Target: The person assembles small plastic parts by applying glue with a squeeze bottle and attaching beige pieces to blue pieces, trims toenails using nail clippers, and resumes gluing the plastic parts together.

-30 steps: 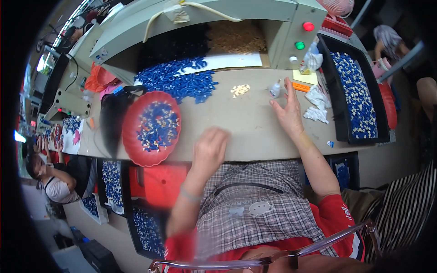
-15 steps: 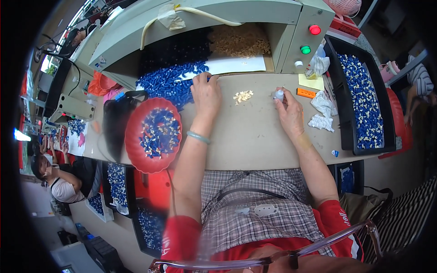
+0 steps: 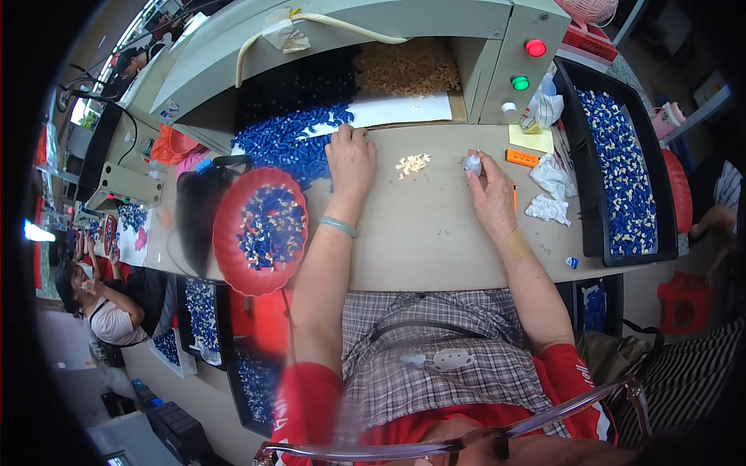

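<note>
Curled over the right edge of a heap of small blue pieces (image 3: pixel 284 144), my left hand (image 3: pixel 351 167) wears a pale green bangle. Its fingers are bent down close together, and their tips are hidden, so what they pinch does not show. Between thumb and fingers my right hand (image 3: pixel 491 190) grips a small whitish dropper bottle (image 3: pixel 473 163) with a narrow tip, just above the table. A little pile of cream-coloured pieces (image 3: pixel 413 165) lies between my hands. Left of my left forearm is a red scalloped bowl (image 3: pixel 227 241) holding blue pieces with cream parts.
A machine hood (image 3: pixel 388 22) with red and green lights spans the back, with cream pieces (image 3: pixel 408 70) under it. On the right are an orange box (image 3: pixel 521 158), crumpled tissues (image 3: pixel 549 208) and a black tray (image 3: pixel 592 247) of blue-and-cream pieces. Another person (image 3: pixel 120 311) sits at far left.
My left fingers have drawn in slightly at the edge of the blue heap. The bottle in my right hand has barely shifted. At far right, a person in the background has moved.
</note>
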A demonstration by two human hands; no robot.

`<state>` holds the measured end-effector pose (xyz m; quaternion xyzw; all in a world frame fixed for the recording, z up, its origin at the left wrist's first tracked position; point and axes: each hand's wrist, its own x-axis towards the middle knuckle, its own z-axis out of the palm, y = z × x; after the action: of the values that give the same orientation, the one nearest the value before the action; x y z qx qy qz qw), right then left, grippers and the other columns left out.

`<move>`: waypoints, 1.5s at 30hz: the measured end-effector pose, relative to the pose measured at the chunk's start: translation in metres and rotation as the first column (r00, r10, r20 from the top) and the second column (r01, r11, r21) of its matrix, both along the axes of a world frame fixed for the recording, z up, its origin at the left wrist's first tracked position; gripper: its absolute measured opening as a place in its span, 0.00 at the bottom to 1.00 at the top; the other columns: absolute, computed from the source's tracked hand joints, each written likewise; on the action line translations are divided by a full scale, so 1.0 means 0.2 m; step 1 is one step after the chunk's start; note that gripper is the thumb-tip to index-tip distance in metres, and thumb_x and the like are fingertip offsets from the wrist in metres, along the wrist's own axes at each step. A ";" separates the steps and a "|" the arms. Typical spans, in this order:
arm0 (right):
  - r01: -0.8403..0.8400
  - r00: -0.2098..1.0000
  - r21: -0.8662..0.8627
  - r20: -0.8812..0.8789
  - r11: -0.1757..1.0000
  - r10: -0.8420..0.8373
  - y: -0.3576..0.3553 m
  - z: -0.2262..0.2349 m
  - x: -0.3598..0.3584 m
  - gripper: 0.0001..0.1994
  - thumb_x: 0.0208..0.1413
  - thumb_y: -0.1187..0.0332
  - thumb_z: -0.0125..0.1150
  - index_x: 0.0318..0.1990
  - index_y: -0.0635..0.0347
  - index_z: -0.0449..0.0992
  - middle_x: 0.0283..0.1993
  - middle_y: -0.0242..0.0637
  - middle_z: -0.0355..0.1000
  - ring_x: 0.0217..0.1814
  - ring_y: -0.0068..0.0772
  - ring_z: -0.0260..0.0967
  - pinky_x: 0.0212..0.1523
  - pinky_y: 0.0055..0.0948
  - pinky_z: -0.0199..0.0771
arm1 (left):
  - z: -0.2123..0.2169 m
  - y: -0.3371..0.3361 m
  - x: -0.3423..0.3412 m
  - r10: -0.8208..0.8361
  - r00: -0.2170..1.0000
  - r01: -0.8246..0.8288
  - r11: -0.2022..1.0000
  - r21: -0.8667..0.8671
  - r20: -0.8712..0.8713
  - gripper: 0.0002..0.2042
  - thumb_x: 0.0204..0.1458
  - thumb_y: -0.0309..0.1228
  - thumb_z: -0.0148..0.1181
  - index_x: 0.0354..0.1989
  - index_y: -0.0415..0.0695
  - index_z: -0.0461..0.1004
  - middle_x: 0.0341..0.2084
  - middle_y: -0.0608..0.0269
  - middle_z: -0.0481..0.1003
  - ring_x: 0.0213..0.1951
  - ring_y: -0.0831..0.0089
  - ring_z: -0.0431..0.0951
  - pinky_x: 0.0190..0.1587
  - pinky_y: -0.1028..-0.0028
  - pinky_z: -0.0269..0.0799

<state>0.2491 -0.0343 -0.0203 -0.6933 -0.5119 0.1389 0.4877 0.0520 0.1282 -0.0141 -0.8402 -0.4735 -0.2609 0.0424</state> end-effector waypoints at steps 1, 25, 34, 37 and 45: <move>0.007 1.000 0.003 0.001 1.000 -0.007 0.00 0.00 0.00 0.16 0.54 0.73 0.54 0.50 0.66 0.66 0.48 0.47 0.70 0.46 0.49 0.70 0.47 0.37 0.70 | 0.00 0.00 0.00 0.002 1.000 -0.002 1.000 -0.007 -0.003 0.10 0.47 0.30 0.57 0.38 0.41 0.74 0.38 0.58 0.68 0.43 0.62 0.68 0.44 0.64 0.63; -0.041 0.999 -0.008 0.016 0.999 0.041 0.00 0.02 -0.08 0.15 0.57 0.74 0.51 0.52 0.64 0.68 0.41 0.45 0.72 0.41 0.35 0.72 0.45 0.30 0.70 | -0.04 0.03 -0.02 0.068 0.993 -0.075 0.995 0.064 0.095 0.04 0.43 0.27 0.57 0.27 0.43 0.74 0.32 0.58 0.68 0.39 0.62 0.68 0.38 0.62 0.60; -0.012 0.997 -0.033 0.080 0.999 0.014 0.01 0.00 -0.08 0.14 0.57 0.73 0.52 0.51 0.64 0.68 0.45 0.47 0.71 0.45 0.40 0.71 0.48 0.31 0.69 | -0.04 0.06 0.01 0.119 0.992 -0.123 0.989 0.086 0.046 0.04 0.42 0.26 0.55 0.27 0.42 0.75 0.31 0.58 0.72 0.38 0.63 0.71 0.38 0.62 0.64; 0.015 0.991 -0.062 0.137 0.998 -0.007 0.00 0.05 -0.10 0.15 0.56 0.73 0.52 0.51 0.64 0.68 0.46 0.48 0.71 0.46 0.44 0.70 0.48 0.33 0.69 | -0.04 0.05 0.02 0.145 0.989 -0.144 0.983 0.115 0.002 0.04 0.42 0.25 0.54 0.26 0.42 0.75 0.31 0.58 0.72 0.38 0.62 0.72 0.37 0.63 0.66; 0.033 0.990 -0.147 0.139 0.989 -0.012 -0.01 0.08 -0.09 0.14 0.56 0.71 0.53 0.50 0.63 0.68 0.46 0.48 0.70 0.48 0.47 0.69 0.49 0.36 0.69 | -0.04 0.07 -0.04 -0.012 1.000 0.012 0.991 0.133 0.005 0.03 0.43 0.24 0.53 0.25 0.43 0.74 0.27 0.61 0.73 0.36 0.63 0.72 0.37 0.65 0.67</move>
<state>0.2303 -0.0365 -0.0041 -0.7415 -0.5249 0.1231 0.3995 0.0444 0.1412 -0.0229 -0.8376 -0.4501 -0.2944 0.0954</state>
